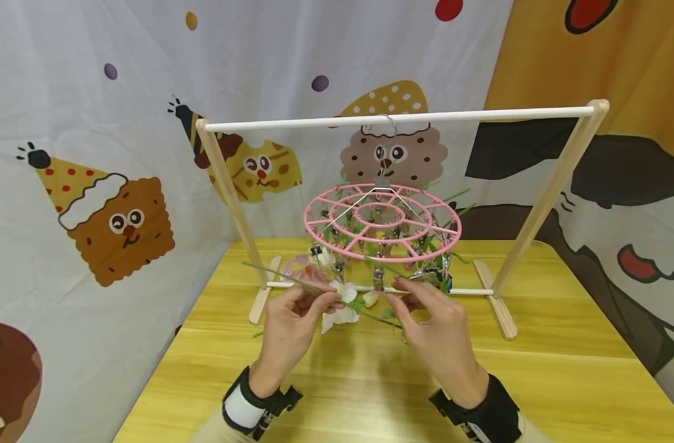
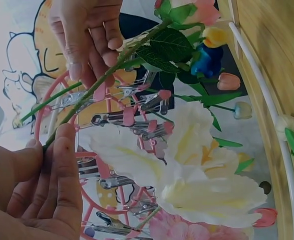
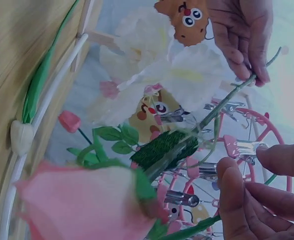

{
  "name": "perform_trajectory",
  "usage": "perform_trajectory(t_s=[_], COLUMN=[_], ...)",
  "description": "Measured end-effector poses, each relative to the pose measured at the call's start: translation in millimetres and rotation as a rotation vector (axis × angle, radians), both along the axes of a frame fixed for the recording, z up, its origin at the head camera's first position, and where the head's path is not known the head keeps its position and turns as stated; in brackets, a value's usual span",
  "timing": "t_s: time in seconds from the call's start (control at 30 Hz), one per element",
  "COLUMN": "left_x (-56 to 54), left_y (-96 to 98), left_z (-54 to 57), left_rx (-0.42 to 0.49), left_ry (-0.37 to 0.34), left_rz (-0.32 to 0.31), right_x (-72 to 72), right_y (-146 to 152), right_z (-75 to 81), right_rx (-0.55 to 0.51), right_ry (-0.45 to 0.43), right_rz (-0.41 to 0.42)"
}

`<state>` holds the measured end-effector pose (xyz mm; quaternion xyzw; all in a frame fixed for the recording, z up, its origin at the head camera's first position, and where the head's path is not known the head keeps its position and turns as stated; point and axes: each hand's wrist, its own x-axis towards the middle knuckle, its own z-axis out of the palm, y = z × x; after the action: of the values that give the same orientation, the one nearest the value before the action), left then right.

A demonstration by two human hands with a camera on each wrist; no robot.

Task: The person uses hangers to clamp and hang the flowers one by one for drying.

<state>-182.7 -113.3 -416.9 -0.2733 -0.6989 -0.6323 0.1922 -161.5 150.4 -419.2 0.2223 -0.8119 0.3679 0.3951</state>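
My left hand pinches the thin green stem of a pink artificial rose between thumb and fingers. The stem slants across in front of the rack, and my right hand hides the bloom in the head view. My right hand is beside the stem, thumb and fingers apart, nearest to a metal clip on the pink round hanger. A large white flower hangs behind my left hand. Metal clips with pink tips hang from the hanger, several holding flower stems.
A wooden stand with a white top rod carries the hanger by a hook. Its lower white rod crosses just above the wooden table. A white tulip is by that rod. A cartoon-printed cloth hangs behind.
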Motion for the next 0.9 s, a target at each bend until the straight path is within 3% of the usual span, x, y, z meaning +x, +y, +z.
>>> perform_trajectory(t_s=[0.2, 0.37, 0.6, 0.9], left_x=[-1.0, -3.5, -3.7, -2.7], left_y=[5.1, 9.3, 12.9, 15.8], left_z=[2.0, 3.0, 4.9, 5.9], left_rx=[-0.001, 0.004, 0.045, 0.051], left_ry=[-0.013, 0.019, 0.031, 0.033], left_rz=[0.009, 0.017, -0.019, -0.025], right_x=[0.5, 1.0, -1.2, -5.6], right_y=[-4.7, -10.2, -14.1, -9.8], right_z=[4.7, 7.3, 8.2, 13.9], right_rx=[-0.036, -0.078, -0.090, -0.172], right_ry=[-0.023, -0.053, -0.090, -0.113], right_rz=[0.033, 0.066, 0.043, 0.141])
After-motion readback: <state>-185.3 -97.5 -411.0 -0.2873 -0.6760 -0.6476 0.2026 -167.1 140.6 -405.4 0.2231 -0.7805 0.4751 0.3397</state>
